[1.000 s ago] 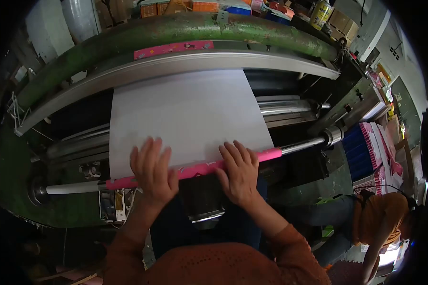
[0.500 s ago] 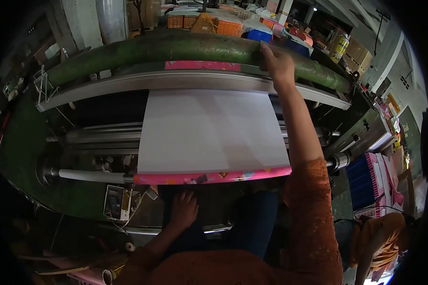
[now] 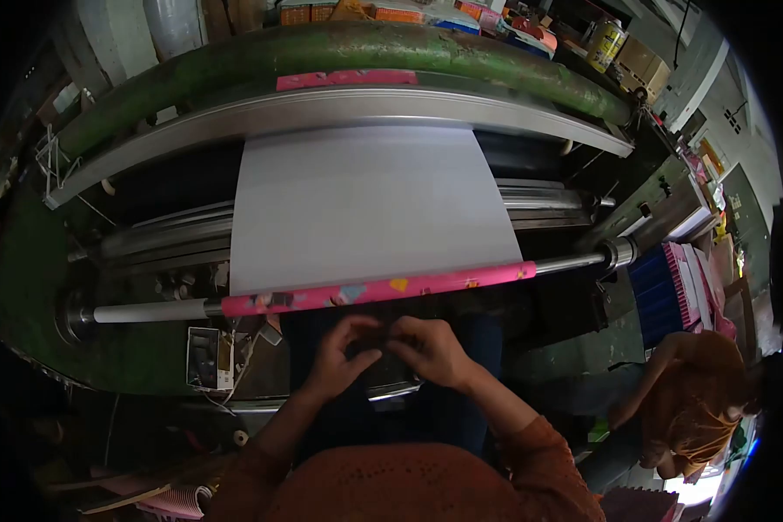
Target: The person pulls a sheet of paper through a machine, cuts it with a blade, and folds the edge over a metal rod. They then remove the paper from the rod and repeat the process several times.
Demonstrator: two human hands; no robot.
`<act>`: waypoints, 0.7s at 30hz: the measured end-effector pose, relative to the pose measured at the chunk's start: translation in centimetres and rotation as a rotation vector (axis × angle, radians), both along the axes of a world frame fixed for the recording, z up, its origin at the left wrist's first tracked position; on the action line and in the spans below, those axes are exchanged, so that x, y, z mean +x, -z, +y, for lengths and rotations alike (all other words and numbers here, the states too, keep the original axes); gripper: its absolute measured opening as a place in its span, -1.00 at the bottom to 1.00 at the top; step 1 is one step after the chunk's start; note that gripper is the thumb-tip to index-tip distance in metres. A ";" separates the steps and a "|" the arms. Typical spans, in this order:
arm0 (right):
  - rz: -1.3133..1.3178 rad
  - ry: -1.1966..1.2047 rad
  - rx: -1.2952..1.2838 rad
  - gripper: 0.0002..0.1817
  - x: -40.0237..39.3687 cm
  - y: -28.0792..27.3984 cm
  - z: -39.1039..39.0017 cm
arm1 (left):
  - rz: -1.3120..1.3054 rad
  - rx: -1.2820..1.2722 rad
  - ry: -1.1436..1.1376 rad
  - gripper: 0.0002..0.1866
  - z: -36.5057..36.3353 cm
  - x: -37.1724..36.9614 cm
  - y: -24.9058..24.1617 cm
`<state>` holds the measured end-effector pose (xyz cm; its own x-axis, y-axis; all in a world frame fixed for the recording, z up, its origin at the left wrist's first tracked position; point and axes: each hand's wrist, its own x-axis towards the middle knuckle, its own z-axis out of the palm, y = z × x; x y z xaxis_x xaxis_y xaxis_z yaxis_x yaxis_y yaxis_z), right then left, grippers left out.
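My left hand [image 3: 344, 355] and my right hand [image 3: 431, 350] come close together over my lap, just below the pink roll. The left fingers curl with a gap between forefinger and thumb. On the right, fingers and thumb are pinched together; anything between them is too small or dark to make out. A pink printed roll [image 3: 378, 289] lies across the machine on a metal shaft [image 3: 570, 264]. From it a wide white sheet [image 3: 370, 204] runs up beneath a metal bar [image 3: 339, 106]. Neither hand touches the roll.
A green roller [image 3: 357, 50] spans the back of the machine. A white sleeve [image 3: 152, 311] covers the shaft's left part. An open box [image 3: 209, 358] sits at lower left. Blue and pink stacked material [image 3: 661, 296] stands at right, near another person [image 3: 696, 396].
My right hand has left the green roller and come down beside my left hand. My left hand has lifted and curled. The view has shifted, and the other person has moved.
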<state>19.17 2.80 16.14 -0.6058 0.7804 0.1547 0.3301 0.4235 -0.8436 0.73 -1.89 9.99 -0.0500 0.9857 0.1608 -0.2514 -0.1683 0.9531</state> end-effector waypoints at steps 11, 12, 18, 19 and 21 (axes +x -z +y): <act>-0.331 0.383 0.038 -0.91 8.7 10.8 -2.0 | 1.345 0.172 -0.249 -0.80 1.1 0.4 6.6; -0.350 0.412 0.119 -0.92 9.6 12.4 -2.0 | 1.347 0.166 -0.253 -0.80 1.0 -0.3 7.6; -0.358 0.451 0.181 -0.94 9.4 12.3 -2.3 | 1.515 0.090 -0.154 -0.81 0.9 -0.7 8.8; -0.362 0.452 0.159 -0.94 9.3 12.2 -2.3 | 1.527 0.133 -0.163 -0.81 0.9 -0.7 9.1; -0.392 0.432 0.164 -0.94 9.4 12.3 -2.3 | 1.538 0.151 -0.192 -0.81 0.8 -0.6 9.2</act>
